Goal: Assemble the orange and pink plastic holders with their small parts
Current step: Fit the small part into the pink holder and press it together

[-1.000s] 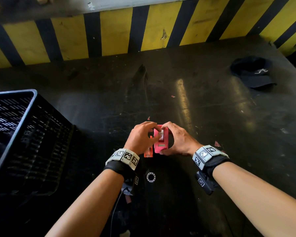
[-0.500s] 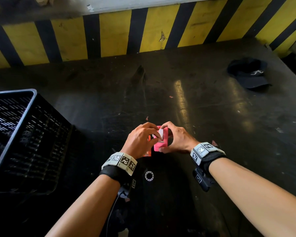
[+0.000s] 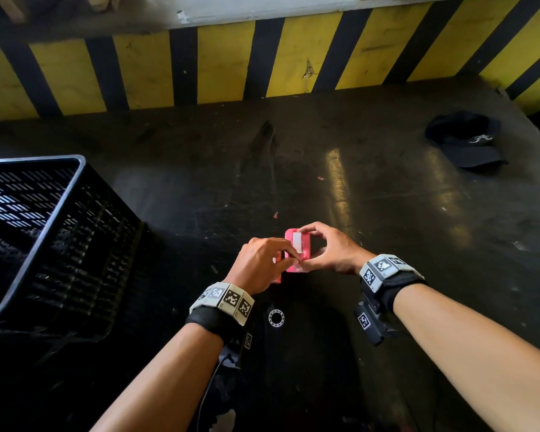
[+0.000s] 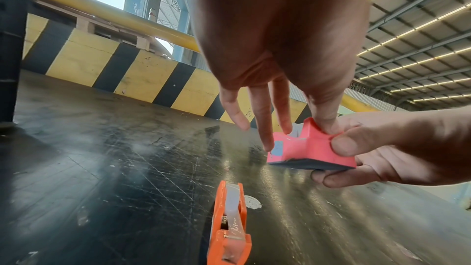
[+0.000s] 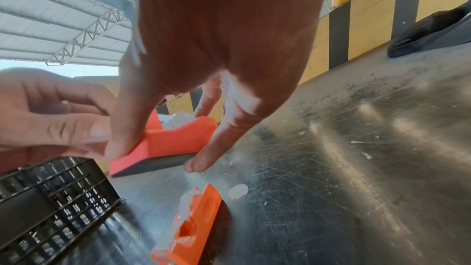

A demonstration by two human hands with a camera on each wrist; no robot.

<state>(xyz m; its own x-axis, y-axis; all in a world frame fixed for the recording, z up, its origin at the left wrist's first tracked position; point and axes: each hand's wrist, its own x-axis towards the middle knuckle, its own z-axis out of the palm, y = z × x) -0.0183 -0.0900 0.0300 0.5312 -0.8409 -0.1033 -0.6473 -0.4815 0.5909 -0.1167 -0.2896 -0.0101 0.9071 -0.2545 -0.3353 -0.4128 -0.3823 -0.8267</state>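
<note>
Both hands hold the pink holder (image 3: pixel 297 267) just above the black table. A white part (image 3: pixel 297 242) sits in its top slot. My right hand (image 3: pixel 312 249) grips it from the right, index finger on the far end, thumb (image 4: pixel 342 145) and fingers at the near end. My left hand (image 3: pixel 289 257) pinches the holder's near left side, with the thumb (image 4: pixel 323 123) pressed into its notch. The orange holder (image 4: pixel 230 227) lies on the table under my left hand, with a pale insert in it. In the head view only a sliver of the orange holder (image 3: pixel 278 278) shows.
A black slatted crate (image 3: pixel 44 238) stands at the left. A small white ring (image 3: pixel 276 318) lies between my wrists. A dark cap (image 3: pixel 468 141) lies at the far right. A yellow and black striped wall (image 3: pixel 262 57) runs along the back edge. A round white scrap (image 4: pixel 252 204) lies beside the orange holder.
My left fingers have slid from the top of the pink holder down to its near end, uncovering the white part. The right hand keeps its grip.
</note>
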